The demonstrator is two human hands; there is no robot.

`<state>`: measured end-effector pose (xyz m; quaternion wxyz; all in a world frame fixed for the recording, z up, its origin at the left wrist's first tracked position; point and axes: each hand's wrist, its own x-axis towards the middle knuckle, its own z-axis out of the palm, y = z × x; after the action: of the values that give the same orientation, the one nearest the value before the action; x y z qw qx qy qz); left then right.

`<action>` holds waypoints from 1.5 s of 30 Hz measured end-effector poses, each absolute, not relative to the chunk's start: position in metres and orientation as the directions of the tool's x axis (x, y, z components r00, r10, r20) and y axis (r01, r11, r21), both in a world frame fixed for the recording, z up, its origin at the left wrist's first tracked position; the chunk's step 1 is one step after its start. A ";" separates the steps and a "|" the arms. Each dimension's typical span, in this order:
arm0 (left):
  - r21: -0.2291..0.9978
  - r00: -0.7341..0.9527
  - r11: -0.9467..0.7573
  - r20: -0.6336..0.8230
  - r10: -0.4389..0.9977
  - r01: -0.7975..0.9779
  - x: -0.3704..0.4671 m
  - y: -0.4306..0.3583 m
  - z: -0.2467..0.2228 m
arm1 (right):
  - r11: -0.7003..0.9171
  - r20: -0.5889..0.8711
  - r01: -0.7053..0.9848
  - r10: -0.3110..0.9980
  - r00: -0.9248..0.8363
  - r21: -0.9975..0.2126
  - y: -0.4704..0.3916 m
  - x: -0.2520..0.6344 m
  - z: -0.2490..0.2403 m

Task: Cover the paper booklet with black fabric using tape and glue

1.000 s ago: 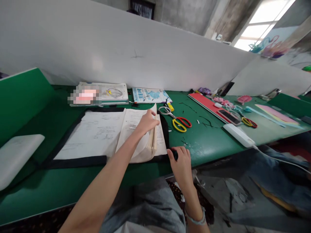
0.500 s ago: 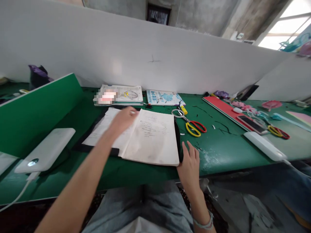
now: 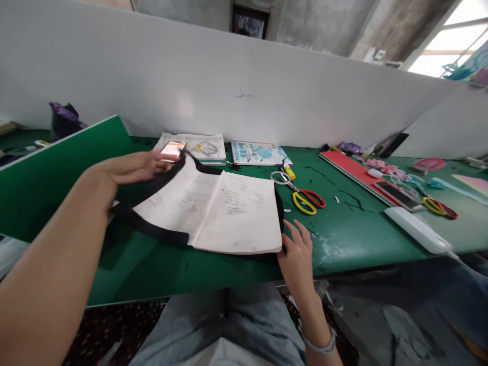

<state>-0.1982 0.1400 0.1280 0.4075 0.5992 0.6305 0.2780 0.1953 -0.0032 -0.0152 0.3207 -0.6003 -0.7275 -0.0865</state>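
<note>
lying open on the green desk (image 3: 152,277), the book (image 3: 246,216) sits right in front of the person, with handwriting and print across its 2 pages. a black cover (image 3: 163,232) shows around its edges, and its far left corner is lifted, so the left page bends upward with it. the left hand (image 3: 144,165) is at that raised corner, palm down, its fingers stretched out and close together; blur hides whether they grip the cover. the right hand (image 3: 296,248) is at the near right corner of the book, its fingers loosely bent and a little apart; i cannot tell whether the thumb pinches the edge.

just beyond the left hand, a lit phone (image 3: 174,149) rests on a book with a yellow drawing (image 3: 209,150). a blue and white book (image 3: 259,153) lies to the right of that, near the white wall (image 3: 213,66). scissors (image 3: 299,191) with 1 red and 1 yellow handle lie just right of the open book, beside a yellow tube (image 3: 290,173).
</note>
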 end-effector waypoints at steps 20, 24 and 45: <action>0.789 0.232 0.026 -0.212 0.949 0.613 -0.106 0.089 0.092 | 0.296 0.469 0.901 0.875 -0.123 -0.317 -0.002 0.194 -0.015; 0.581 0.449 -0.240 -0.244 0.860 0.778 -0.073 0.052 0.081 | 0.313 0.464 0.889 0.876 -0.135 -0.333 -0.003 0.195 -0.014; 0.383 0.301 -0.269 -0.026 0.953 0.884 -0.080 0.129 -0.001 | 0.024 0.051 0.561 0.998 0.032 -0.827 0.036 0.201 0.007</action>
<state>-0.0798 0.1292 -0.0005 0.1652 0.7895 0.5817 0.1050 0.2008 0.0355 0.0065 0.3523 -0.6261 -0.6228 0.3099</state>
